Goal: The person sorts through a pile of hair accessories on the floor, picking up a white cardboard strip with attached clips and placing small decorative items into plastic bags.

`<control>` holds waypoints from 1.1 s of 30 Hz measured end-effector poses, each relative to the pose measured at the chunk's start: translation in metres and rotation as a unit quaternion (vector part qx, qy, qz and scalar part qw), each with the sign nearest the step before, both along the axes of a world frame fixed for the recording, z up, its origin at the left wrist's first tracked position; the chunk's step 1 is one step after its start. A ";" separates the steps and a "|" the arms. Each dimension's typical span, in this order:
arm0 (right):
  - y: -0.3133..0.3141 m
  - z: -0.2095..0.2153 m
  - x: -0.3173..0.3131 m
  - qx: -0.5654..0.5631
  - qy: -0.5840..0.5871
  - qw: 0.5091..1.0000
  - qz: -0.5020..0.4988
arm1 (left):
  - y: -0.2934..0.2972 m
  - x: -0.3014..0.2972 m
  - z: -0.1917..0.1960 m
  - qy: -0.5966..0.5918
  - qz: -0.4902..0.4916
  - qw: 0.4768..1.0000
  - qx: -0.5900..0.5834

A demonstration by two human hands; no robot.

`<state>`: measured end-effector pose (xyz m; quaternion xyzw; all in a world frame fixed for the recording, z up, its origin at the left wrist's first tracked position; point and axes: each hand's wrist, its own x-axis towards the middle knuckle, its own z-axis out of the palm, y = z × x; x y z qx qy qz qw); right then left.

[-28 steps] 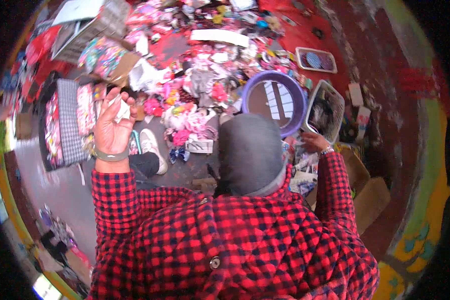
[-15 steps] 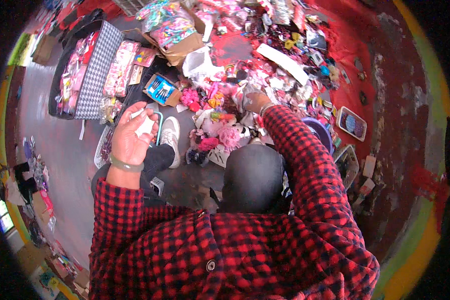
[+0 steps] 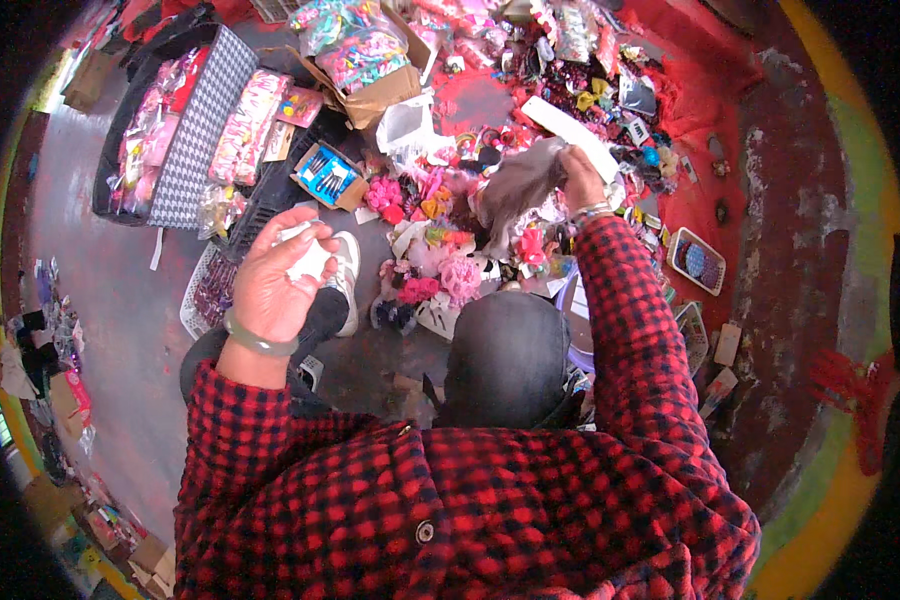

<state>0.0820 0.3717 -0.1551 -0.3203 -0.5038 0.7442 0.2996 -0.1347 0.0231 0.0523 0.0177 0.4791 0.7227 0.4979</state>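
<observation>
My left hand [image 3: 275, 285], palm turned up and a bracelet on its wrist, has its fingers curled round a small white card-like piece [image 3: 311, 262]. Over the heap on the right, my right hand [image 3: 582, 182] grips one end of a limp grey thing [image 3: 520, 190], blurred and soft like thin fabric or fluff. It hangs off to the left of my fingers, above the mixed hair accessories. Under it lie a pink flower-like piece [image 3: 532, 246] and a larger pink ruffled flower [image 3: 460, 280]. A long white strip [image 3: 570, 135] lies just behind my right hand.
At left stand a houndstooth-sided box [image 3: 198, 130] with bagged pink goods and a small carton [image 3: 327, 177] with a blue pack. An open carton [image 3: 385, 100] of colourful bags is farther back. A purple basin [image 3: 577, 325] sits beside my knee; a white basket [image 3: 697, 260] stands at right.
My right hand has risen out of the heap and moved right, lifting the limp grey thing with it. My left hand, still holding the white piece, has shifted slightly right.
</observation>
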 end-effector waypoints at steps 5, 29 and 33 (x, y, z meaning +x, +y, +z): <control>-0.030 0.158 0.007 -0.109 0.121 0.986 0.039 | 0.001 0.013 0.002 -0.044 -0.034 0.997 0.061; -0.243 0.278 -0.050 0.696 -0.100 0.675 0.223 | 0.019 0.054 -0.020 0.736 -0.167 0.655 -0.029; -0.226 0.272 -0.044 0.655 -0.046 0.714 0.242 | 0.024 0.057 -0.004 0.601 -0.103 0.785 0.107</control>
